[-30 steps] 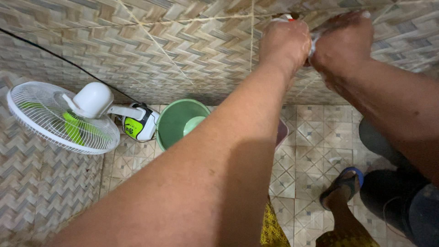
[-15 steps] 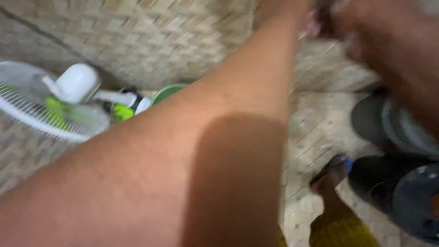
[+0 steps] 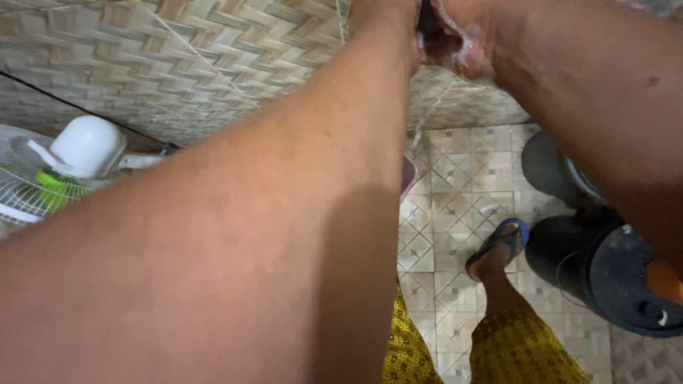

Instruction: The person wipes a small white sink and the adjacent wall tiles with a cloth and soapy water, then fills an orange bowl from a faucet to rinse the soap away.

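Both hands meet at the far top edge, against the woven wall — the left hand (image 3: 388, 18) mostly cut off, the right hand (image 3: 462, 35) streaked with white suds. Something dark sits between them — too hidden to identify.

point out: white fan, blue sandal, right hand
white fan (image 3: 85, 146): head view, on the domed white motor housing behind the grille.
blue sandal (image 3: 514, 229): head view, on the blue strap over the foot.
right hand (image 3: 462, 35): head view, on the soapy heel of the hand at the top edge.
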